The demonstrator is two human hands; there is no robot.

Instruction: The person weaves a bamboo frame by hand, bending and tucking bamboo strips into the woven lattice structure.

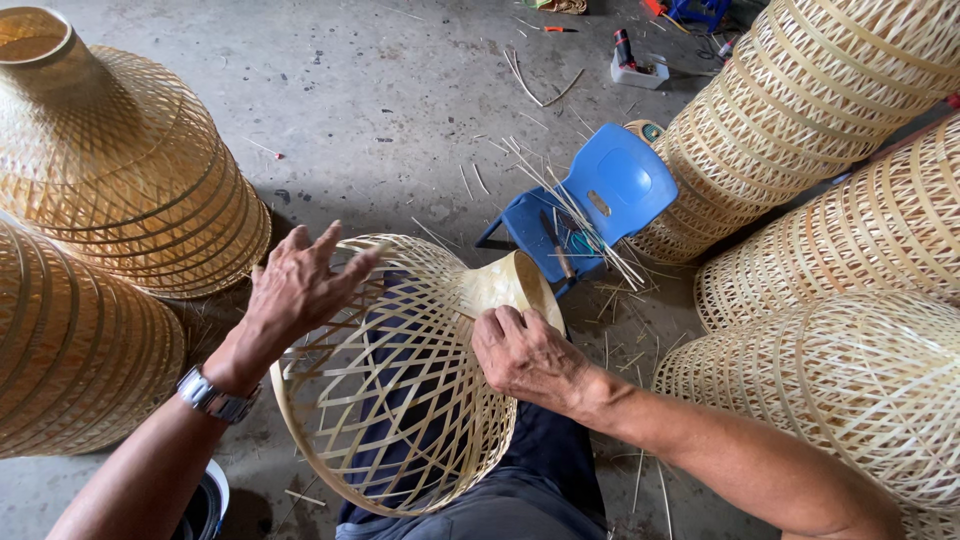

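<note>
A half-woven bamboo lampshade [400, 400] lies across the seated person's lap; the left hand [295, 285] rests fingers spread on its rim; the right hand [525, 355] curls closed, gripping its narrow neck; a blue plastic chair [610, 190] stands near.

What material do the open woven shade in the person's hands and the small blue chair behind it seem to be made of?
The woven shade looks like thin split bamboo strips, pale and unfinished: flat slats cross in an open lattice. Its narrow neck looks like a smoother bent sheet of the same. The left hand rests on its rim, the right hand grips near the neck. The blue chair seems moulded plastic: smooth, evenly coloured, slightly glossy.
</note>
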